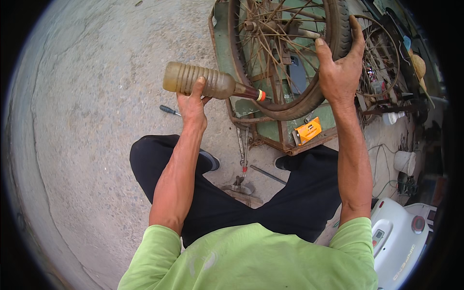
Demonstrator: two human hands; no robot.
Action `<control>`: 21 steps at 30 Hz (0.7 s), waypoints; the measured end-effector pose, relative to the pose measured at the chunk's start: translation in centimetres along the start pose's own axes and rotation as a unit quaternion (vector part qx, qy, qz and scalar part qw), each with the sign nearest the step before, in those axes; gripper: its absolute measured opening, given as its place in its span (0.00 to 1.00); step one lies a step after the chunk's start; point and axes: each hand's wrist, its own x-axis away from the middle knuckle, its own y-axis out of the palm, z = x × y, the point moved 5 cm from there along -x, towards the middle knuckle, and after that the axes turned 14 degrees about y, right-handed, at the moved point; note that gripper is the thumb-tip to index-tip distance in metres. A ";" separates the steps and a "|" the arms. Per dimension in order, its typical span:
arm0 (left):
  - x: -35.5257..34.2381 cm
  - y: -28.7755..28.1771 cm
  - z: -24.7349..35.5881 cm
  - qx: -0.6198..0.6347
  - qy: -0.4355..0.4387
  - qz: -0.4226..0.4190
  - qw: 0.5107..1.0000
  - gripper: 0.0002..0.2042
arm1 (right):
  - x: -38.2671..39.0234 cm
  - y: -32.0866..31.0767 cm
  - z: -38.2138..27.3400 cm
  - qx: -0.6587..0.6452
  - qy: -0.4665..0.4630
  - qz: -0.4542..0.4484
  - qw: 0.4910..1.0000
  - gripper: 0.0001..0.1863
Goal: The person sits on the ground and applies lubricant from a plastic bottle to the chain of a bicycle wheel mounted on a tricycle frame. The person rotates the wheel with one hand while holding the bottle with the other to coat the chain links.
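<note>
My left hand (192, 105) is closed around a cloudy plastic squeeze bottle (220, 86) with ridged sides. The bottle lies nearly level, its dark neck and orange-ringed nozzle pointing right, close to the lower rim of a spoked wheel (289, 113). Whether the nozzle touches the rim I cannot tell. On the wheel's right side, my right hand (341, 72) grips the black tyre, thumb on the inner side and fingers over the tread. Rusty spokes and a hub fill the wheel's middle. Behind it is a worn green metal cart bed (267, 129) with a rusty edge.
On the green bed lie an orange box (309, 129) and a phone (297, 75). A screwdriver (167, 109), wrenches (241, 145) and a metal rod (267, 174) rest on the concrete. Another spoked wheel (397, 55), a white cup (405, 162) and a white machine (401, 241) stand at right.
</note>
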 end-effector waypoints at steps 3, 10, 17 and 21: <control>0.3 1.0 1.5 -0.002 0.044 -0.030 0.999 0.37 | 0.3 -0.2 0.1 0.023 -0.019 0.014 0.999 0.42; 0.6 1.3 2.5 -0.048 0.140 -0.078 0.986 0.36 | 0.6 -0.1 0.2 0.001 -0.005 0.007 1.000 0.42; 0.8 0.6 1.6 -0.005 0.020 -0.018 1.000 0.32 | -0.1 -0.2 -0.1 0.034 -0.031 0.024 0.999 0.42; 0.2 -0.7 0.4 0.004 -0.019 0.010 1.000 0.32 | -0.7 -0.1 -0.6 0.030 -0.018 0.015 0.999 0.41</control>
